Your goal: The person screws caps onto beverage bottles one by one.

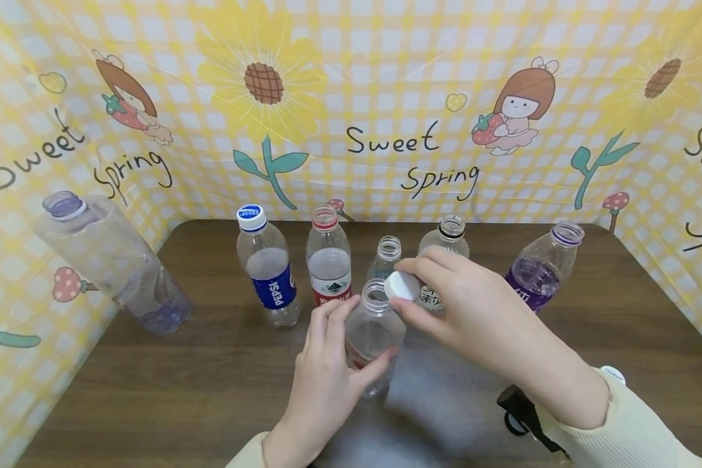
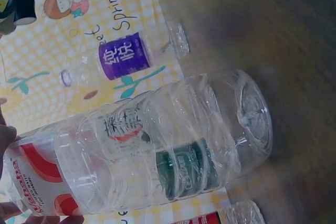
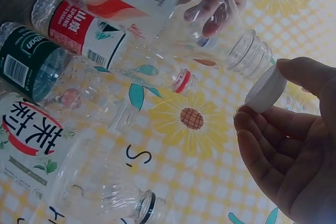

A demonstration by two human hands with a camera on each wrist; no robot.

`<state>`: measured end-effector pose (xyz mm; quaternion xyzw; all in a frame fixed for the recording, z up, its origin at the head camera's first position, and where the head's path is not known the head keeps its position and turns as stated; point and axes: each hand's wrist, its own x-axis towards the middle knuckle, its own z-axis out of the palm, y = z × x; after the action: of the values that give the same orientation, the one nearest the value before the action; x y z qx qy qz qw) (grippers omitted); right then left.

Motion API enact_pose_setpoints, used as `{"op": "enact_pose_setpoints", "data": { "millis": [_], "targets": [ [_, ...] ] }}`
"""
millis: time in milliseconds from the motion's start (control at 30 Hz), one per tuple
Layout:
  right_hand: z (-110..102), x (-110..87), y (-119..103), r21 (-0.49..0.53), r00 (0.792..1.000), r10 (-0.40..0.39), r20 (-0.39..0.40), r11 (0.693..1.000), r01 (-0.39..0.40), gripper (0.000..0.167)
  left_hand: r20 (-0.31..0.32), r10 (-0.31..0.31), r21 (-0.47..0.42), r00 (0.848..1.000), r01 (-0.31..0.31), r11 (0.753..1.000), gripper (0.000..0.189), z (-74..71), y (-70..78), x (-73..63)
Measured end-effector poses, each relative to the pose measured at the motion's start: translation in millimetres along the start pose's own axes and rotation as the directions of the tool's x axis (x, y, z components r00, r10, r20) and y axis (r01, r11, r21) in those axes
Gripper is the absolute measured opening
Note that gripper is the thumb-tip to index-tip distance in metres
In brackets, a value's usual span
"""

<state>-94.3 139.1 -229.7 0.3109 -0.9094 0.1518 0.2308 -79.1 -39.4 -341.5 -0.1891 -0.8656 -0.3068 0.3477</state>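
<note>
In the head view my left hand [image 1: 330,370] grips a clear plastic bottle [image 1: 380,331] round its upper body, thumb on the near side. The left wrist view shows this bottle's white-and-red label [image 2: 50,174] and its transparent lower part. My right hand [image 1: 474,305] pinches a white screw cap [image 1: 402,286] between thumb and fingers. In the right wrist view the cap [image 3: 266,88] is tilted right at the open threaded mouth [image 3: 251,53], its edge beside the rim. The fingers of the left hand [image 3: 215,3] show round the bottle there.
Behind stand a capped Pepsi bottle [image 1: 272,279], a red-ringed bottle [image 1: 329,266], a small bottle [image 1: 389,250] and a black-ringed bottle [image 1: 447,240]. A purple-labelled bottle [image 1: 541,266] is at right, a large bottle [image 1: 117,260] at left. A white cap [image 1: 613,374] lies by the right sleeve.
</note>
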Motion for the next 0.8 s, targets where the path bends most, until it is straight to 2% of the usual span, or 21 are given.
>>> {"op": "enact_pose_setpoints", "data": {
  "millis": [333,800],
  "targets": [
    [1.5,2.5,-3.7,-0.003,0.999,-0.034,0.019,0.999,0.034,0.031,-0.001,0.031,-0.018,1.0,-0.031,0.999,0.079,5.2,6.3,-1.4],
    [2.5,5.2,-1.1,0.002,0.991,-0.113,0.066,0.994,0.113,0.029,0.04,0.013,-0.047,0.999,-0.011,0.999,0.08,7.0,5.9,-0.2]
  ]
}}
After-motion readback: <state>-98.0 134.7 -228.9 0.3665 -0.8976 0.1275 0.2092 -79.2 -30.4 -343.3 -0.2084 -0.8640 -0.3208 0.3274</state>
